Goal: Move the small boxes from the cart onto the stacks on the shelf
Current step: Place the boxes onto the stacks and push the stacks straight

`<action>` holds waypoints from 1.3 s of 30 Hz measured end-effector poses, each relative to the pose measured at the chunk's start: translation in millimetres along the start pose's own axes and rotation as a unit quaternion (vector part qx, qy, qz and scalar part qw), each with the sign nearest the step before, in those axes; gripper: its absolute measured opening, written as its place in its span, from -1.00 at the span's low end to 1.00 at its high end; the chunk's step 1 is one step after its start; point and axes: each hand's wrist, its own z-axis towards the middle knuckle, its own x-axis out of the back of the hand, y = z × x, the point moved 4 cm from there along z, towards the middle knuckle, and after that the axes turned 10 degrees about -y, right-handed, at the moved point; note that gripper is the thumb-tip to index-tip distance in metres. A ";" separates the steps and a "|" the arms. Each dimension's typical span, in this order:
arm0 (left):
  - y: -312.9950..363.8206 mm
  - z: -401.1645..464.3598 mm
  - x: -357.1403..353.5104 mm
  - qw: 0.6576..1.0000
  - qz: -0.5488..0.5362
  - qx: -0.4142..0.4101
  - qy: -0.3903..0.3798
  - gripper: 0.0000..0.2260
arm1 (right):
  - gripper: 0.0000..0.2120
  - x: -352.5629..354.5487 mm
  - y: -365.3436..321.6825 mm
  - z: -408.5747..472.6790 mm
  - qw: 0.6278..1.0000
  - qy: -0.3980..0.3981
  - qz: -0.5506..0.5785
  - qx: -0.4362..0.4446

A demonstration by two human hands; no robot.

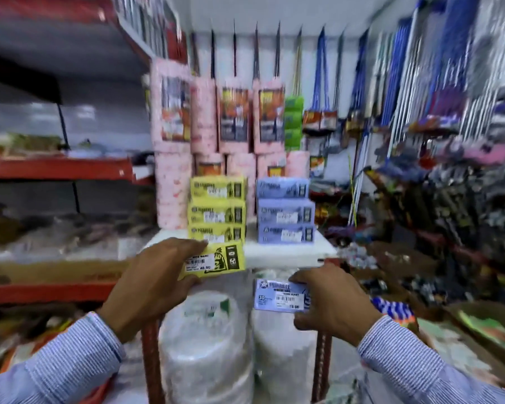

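Bright, even indoor light with no hard shadows; heavy motion blur streaks the edges, while the centre price labels stay nearly readable

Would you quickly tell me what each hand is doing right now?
Left hand: closed on a yellow box.
Right hand: closed on a blue box.
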 end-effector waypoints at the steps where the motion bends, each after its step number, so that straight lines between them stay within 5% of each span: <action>1: 1.4 6.5 12.5 1.000 0.012 -0.005 0.014 -0.43 | -0.55 17.1 1.0 3.1 1.000 0.019 0.003 0.002; 14: -29.6 111.9 40.6 0.998 0.009 -0.023 0.056 -0.46 | -0.63 109.3 30.1 85.8 0.985 0.164 -0.030 -0.043; 39: -66.3 181.0 -13.4 0.997 -0.060 -0.046 0.025 -0.52 | -0.68 70.1 42.6 176.2 0.987 0.148 -0.023 -0.049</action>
